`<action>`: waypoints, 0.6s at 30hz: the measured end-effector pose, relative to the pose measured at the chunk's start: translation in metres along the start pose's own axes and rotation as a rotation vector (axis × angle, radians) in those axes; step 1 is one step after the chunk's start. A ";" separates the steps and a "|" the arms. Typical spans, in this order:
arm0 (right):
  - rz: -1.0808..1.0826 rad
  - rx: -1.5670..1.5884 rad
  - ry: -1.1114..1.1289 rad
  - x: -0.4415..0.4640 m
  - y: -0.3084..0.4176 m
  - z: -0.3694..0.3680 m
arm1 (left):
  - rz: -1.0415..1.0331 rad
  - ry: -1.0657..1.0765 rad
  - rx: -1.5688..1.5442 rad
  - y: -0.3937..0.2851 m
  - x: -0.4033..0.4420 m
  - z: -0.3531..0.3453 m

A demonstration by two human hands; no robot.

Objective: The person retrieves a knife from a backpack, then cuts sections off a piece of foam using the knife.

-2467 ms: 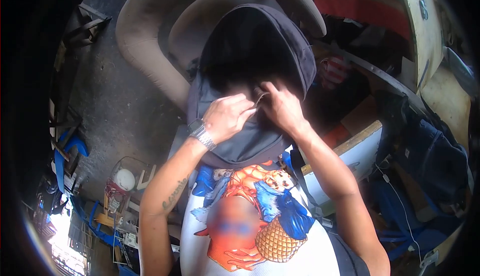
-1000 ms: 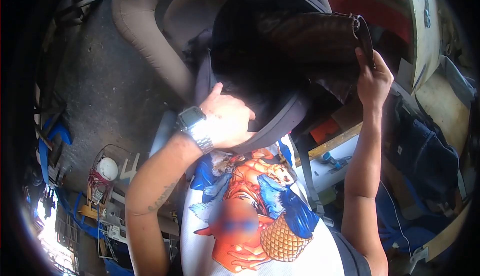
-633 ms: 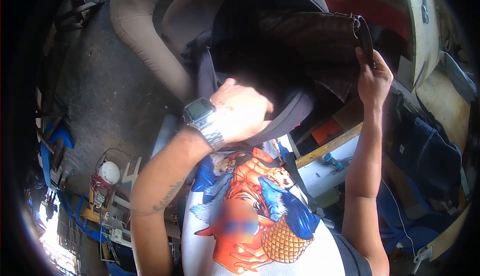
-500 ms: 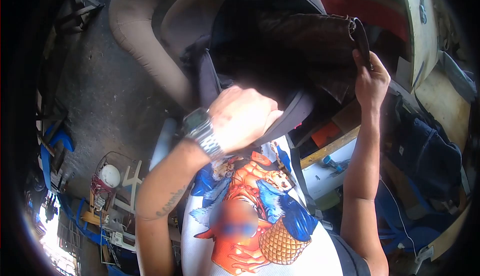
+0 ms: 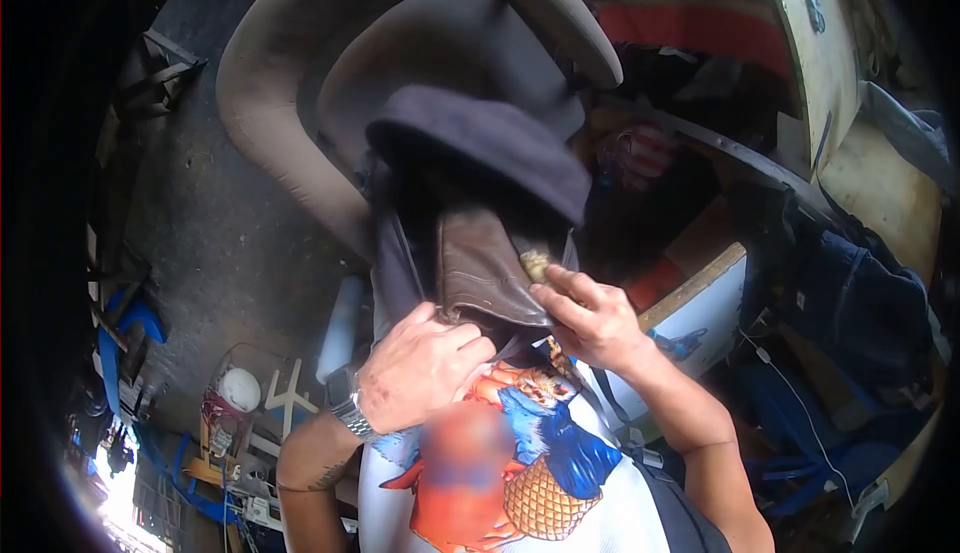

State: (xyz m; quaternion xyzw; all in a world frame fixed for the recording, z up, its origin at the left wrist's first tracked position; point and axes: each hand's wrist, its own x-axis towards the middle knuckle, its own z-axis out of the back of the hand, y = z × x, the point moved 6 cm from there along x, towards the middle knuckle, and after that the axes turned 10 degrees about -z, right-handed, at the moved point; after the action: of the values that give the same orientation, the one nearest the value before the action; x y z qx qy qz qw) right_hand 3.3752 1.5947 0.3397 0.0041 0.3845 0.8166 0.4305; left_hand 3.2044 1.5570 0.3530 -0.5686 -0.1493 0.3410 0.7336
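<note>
A dark grey fabric cover (image 5: 480, 143) with a rounded, padded-looking edge bulges up in front of my chest. Inside its opening lies a brown leather-like flap (image 5: 478, 258) with a stitched lower edge. My left hand (image 5: 420, 368), a metal watch on its wrist, is closed with curled fingers at the near left edge of the cover, beside the flap's corner. On the right side of the flap, my right hand (image 5: 595, 323) pinches its edge. A small yellowish lump (image 5: 535, 265), perhaps foam, shows by the right fingertips. The inside of the cover is dark.
Behind the cover stands a grey-brown upholstered chair (image 5: 285, 148). A white panel with a wooden edge (image 5: 700, 278) is close to my right forearm. Dark blue cloth (image 5: 850, 303) lies farther right. At lower left are a white ball-like object (image 5: 238, 390) and a white plastic frame (image 5: 290, 393).
My right hand has come down and inward from the raised flap edge to near my left hand. The brown flap now hangs toward me. My left hand has moved lower, and the chair shows more.
</note>
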 end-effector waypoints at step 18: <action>-0.300 0.030 0.341 -0.010 -0.074 -0.121 | 0.300 0.123 -0.020 0.065 0.012 -0.020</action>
State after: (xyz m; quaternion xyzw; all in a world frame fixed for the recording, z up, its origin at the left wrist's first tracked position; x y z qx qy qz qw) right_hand 3.3917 1.5365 0.2109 -0.1850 0.4600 0.7265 0.4758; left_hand 3.2036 1.5586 0.2838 -0.6116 -0.0209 0.4096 0.6765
